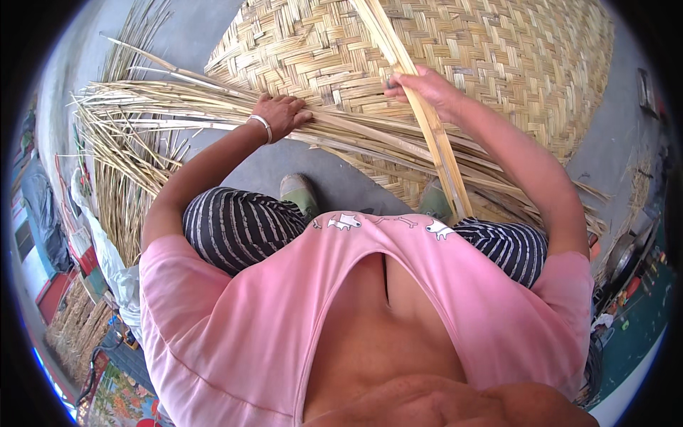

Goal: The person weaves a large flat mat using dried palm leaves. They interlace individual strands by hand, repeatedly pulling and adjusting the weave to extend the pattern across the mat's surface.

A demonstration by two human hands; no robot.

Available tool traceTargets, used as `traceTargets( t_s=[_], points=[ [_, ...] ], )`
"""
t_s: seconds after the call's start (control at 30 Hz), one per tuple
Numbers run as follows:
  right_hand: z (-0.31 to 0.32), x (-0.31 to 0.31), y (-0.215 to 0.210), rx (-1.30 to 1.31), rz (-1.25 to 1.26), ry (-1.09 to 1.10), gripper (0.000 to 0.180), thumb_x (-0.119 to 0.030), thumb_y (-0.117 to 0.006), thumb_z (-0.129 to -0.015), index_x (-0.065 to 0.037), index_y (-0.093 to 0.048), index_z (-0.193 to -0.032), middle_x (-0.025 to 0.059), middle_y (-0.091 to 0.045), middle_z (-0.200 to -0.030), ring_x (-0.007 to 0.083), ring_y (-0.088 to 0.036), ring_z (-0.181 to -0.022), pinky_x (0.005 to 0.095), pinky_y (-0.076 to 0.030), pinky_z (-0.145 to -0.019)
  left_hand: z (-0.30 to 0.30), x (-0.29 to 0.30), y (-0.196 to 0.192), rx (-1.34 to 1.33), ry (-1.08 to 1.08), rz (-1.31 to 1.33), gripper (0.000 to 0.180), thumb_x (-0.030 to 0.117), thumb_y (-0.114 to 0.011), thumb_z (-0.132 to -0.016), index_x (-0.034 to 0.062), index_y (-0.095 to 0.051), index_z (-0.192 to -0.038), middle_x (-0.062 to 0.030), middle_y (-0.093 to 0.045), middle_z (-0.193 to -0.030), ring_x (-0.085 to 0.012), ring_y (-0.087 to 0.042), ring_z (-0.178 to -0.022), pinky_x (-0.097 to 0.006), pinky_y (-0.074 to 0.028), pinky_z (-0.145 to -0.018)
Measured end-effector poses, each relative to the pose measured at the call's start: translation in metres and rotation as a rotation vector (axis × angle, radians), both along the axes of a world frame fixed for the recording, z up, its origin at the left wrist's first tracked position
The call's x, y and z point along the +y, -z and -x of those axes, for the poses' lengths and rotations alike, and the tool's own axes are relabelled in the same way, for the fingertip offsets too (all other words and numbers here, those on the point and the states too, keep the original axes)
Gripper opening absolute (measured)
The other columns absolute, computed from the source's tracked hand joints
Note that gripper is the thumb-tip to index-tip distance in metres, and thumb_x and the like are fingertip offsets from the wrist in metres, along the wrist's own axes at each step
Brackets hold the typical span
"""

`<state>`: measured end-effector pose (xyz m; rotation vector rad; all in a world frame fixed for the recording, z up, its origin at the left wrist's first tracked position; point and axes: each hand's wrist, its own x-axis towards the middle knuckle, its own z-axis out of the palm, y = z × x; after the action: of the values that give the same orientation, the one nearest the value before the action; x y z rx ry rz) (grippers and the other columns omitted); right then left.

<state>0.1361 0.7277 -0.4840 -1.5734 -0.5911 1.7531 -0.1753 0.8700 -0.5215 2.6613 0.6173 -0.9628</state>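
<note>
Left hand (281, 114) flat, open, pinning loose strip bundle (178, 107); right hand (420, 85) gripping long strip (441, 153) upright over far woven mat (484, 64).

mat (498, 57) is dry woven straw-coloured cane, rough and matt; loose strips (178, 107) same stuff, bracelet (263, 125) looks shiny metal

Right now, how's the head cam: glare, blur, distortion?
Head view: even daylight with no harsh glare; strong fisheye bend and a black vignette at the rim; both hands, left and right, and the mat look sharp; the strips show no motion blur.
</note>
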Motion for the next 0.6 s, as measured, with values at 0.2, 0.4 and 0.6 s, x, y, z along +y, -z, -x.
traceTargets(
  t_s=[0.2,0.4,0.6],
  points=[
    [-0.013,0.057,-0.038,0.178,-0.339,0.083,0.037,-0.029,-0.059,-0.098,0.003,-0.053,-0.116,0.0176,-0.064,-0.112,0.0228,-0.068,-0.104,0.0318,-0.058,-0.087,0.034,-0.04,-0.015,0.245,0.124,0.277,0.066,0.062,-0.027,-0.099,0.0125,-0.068,-0.109,-0.015,-0.07,-0.103,-0.035,-0.066,-0.099,-0.046,-0.05,-0.088],
    [-0.007,0.026,0.039,0.205,0.09,0.12,0.032,-0.023,-0.054,-0.1,0.0,-0.048,-0.12,0.0207,-0.064,-0.112,0.0272,-0.069,-0.1,0.0364,-0.061,-0.083,0.025,-0.029,-0.017,0.067,-0.002,0.346,0.042,0.048,-0.047,-0.097,0.0151,-0.067,-0.112,-0.0147,-0.069,-0.106,-0.0354,-0.065,-0.098,-0.045,-0.05,-0.087],
    [-0.007,-0.001,0.065,0.223,0.204,0.118,0.028,-0.021,-0.043,-0.104,-0.003,-0.045,-0.126,0.0193,-0.063,-0.116,0.0285,-0.068,-0.103,0.0436,-0.058,-0.087,-0.066,-0.036,-0.036,-0.268,-0.434,0.576,0.05,0.042,-0.064,-0.093,0.0047,-0.061,-0.126,-0.0151,-0.066,-0.123,-0.0283,-0.065,-0.109,-0.037,-0.05,-0.095]
  ],
)
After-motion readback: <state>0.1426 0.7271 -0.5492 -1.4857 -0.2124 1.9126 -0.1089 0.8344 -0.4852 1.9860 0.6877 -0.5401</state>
